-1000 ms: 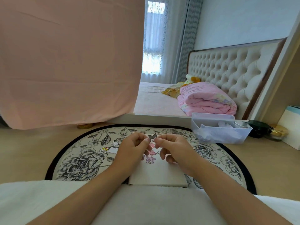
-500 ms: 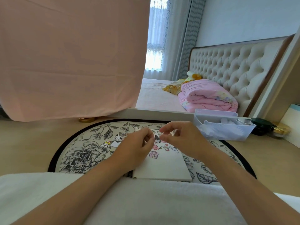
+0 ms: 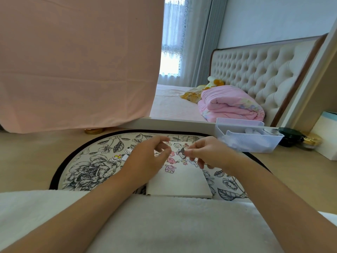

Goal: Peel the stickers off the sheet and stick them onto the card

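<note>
A white card (image 3: 180, 181) lies on the floral round rug (image 3: 85, 170) in front of my lap, with several cartoon stickers on its far half. My right hand (image 3: 209, 154) pinches a small dark sticker (image 3: 182, 153) between thumb and fingertip just above the card's upper part. My left hand (image 3: 149, 159) hovers over the card's left edge with loosely curled fingers and holds nothing. The sticker sheet (image 3: 125, 154) lies on the rug left of the card, partly hidden by my left hand, with a few stickers showing.
A clear plastic basket (image 3: 246, 141) stands at the rug's far right, with a dark jar (image 3: 290, 136), a gold-lidded jar (image 3: 311, 140) and a white box (image 3: 326, 137) beyond. A white towel (image 3: 164, 220) covers my lap. A pink cloth (image 3: 78, 61) hangs at the left; the bed is behind.
Both hands pinched the dark sticker together; now the left hand has let go and drawn a little left, while the right hand keeps the sticker over the card.
</note>
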Tool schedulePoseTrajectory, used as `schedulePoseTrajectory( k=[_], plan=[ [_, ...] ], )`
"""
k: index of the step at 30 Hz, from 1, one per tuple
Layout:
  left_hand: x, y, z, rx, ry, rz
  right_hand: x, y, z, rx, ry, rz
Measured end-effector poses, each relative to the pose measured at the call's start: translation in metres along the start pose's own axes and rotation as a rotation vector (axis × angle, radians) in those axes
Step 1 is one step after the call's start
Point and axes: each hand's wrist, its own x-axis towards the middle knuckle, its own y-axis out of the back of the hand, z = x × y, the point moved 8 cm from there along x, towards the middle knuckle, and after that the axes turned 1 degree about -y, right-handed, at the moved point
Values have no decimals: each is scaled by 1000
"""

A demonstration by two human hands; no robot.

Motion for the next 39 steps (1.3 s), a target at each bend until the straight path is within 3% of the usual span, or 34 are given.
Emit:
schedulePoseTrajectory(
  k=[3, 6, 26, 32, 36, 39],
  plan=[
    [-4, -9, 2, 267, -130, -67, -4, -14, 15, -68, -167, -151],
    [-7, -21, 0, 357, -175, -135, -3, -16, 15, -172, -200, -136],
    [-7, -28, -3, 378, -206, -151, 6, -22, 9, -370, -164, -27],
    [-12, -29, 14, 292, -356, -179, 7, -20, 5, -464, -113, 18],
    [-13, -32, 12, 270, -333, -219, -1, -13, 0, -597, -80, 120],
    [-13, -32, 13, 280, -341, -220, -10, -12, 1, -569, -19, 158]
  ],
)
